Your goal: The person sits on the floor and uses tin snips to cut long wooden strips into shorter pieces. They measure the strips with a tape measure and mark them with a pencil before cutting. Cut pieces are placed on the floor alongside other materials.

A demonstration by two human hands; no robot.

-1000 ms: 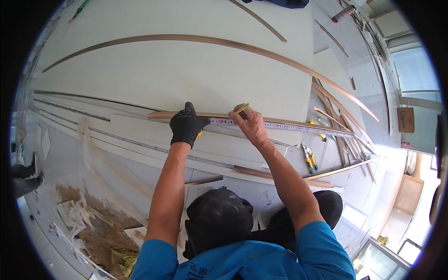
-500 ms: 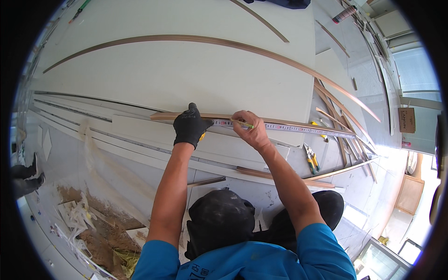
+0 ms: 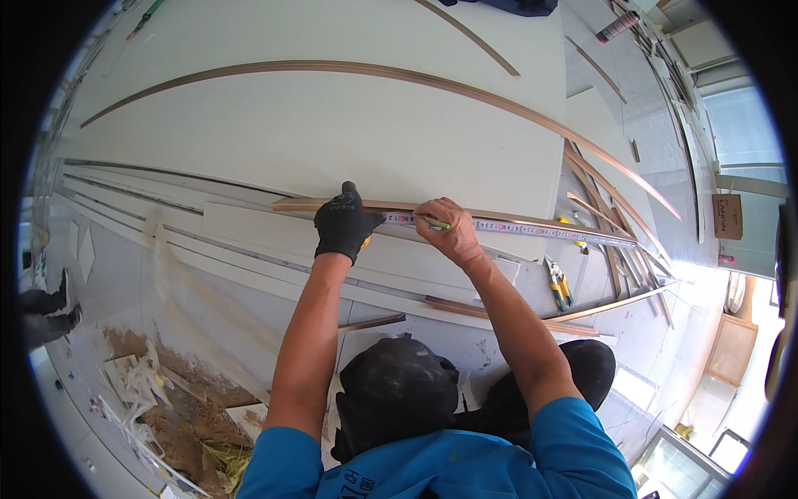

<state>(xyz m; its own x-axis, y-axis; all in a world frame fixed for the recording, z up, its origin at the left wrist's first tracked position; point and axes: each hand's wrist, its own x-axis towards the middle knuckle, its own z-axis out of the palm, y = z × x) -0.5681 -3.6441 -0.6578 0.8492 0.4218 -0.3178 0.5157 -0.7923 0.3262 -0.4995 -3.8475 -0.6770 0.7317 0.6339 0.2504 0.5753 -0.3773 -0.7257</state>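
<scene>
A brown trim strip [image 3: 382, 205] lies along the near edge of a large pale panel. Stretched beside it is a tape measure's blade [image 3: 532, 230], reaching to the strip's right end. My left hand [image 3: 343, 223], in a black glove, is closed round the tape measure; only a bit of its yellow case shows below the palm. The bare right hand [image 3: 451, 233] pinches a thin yellow-green pencil [image 3: 435, 222] over the blade and strip. The pencil's tip is too small to make out.
The pale panel [image 3: 349, 133] carries a long curved strip [image 3: 332, 65]. Yellow-handled snips [image 3: 557, 283] lie on the floor at the right, near a pile of loose strips [image 3: 611, 208]. Rubble [image 3: 174, 407] fills the lower left. Someone's dark shoes [image 3: 54, 303] show at the far left.
The whole view has shifted slightly. Both hands keep nearly the same place on the strip and tape, and the pencil now lies a little differently in the right fingers.
</scene>
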